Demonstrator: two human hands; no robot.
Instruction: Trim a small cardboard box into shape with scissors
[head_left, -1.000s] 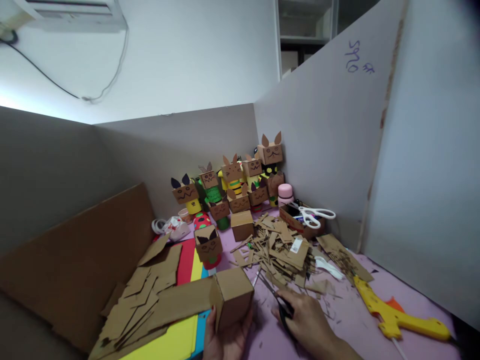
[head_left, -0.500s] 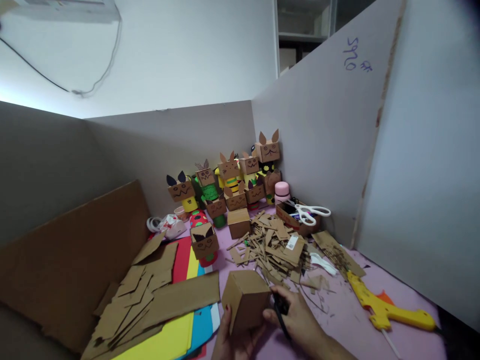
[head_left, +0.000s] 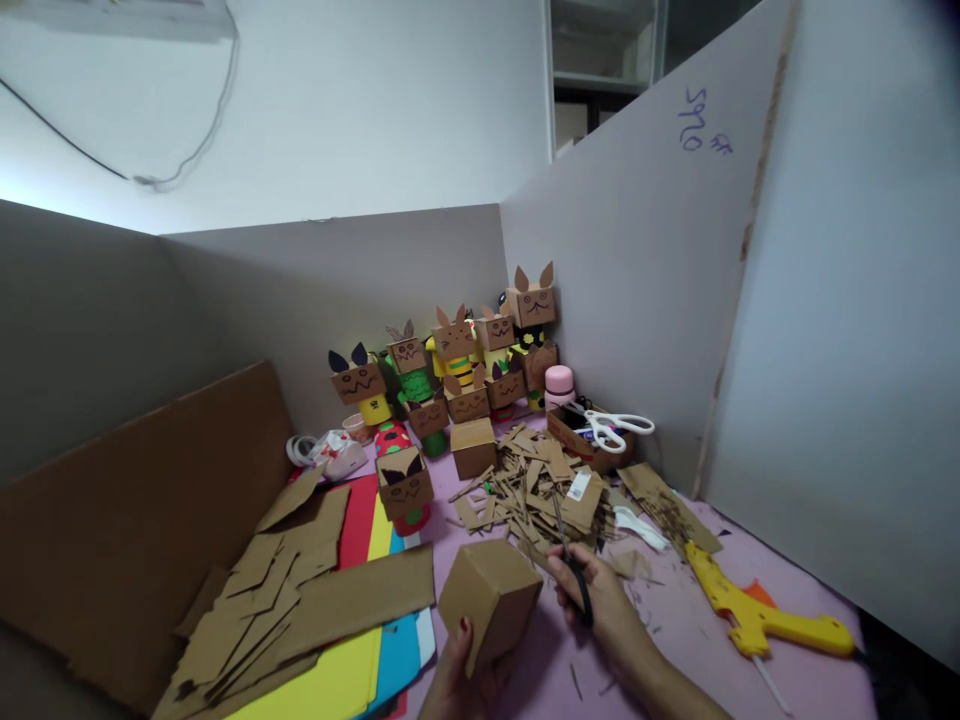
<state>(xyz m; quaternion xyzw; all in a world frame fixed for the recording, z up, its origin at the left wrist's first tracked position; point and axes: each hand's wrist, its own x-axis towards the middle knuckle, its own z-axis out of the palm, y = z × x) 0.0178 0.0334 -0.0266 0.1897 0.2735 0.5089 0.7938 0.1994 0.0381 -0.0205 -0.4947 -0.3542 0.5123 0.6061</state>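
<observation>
My left hand (head_left: pixel 459 682) grips a small brown cardboard box (head_left: pixel 487 598) from below, its thumb against the near side. Black-handled scissors (head_left: pixel 579 588) are in my right hand (head_left: pixel 609 612), with the blades pointing away over the edge of the scrap pile. A gap separates the scissors from the box's right side. Beyond the box lies a heap of cut cardboard scraps (head_left: pixel 551 480). Another plain cardboard box (head_left: pixel 473 448) rests on the pink tabletop behind it.
Several cardboard animal figures (head_left: pixel 454 340) stand at the back. A yellow glue gun (head_left: pixel 765 612) lies on the right. White scissors (head_left: pixel 615 428) rest on a box of tools near a pink bottle (head_left: pixel 559 385). Cardboard sheets (head_left: pixel 300 600) and coloured paper (head_left: pixel 337 680) cover the left side.
My right hand has drawn the scissors away from the box's right side, and their blades now point forward. The box remains in my left hand, turned slightly.
</observation>
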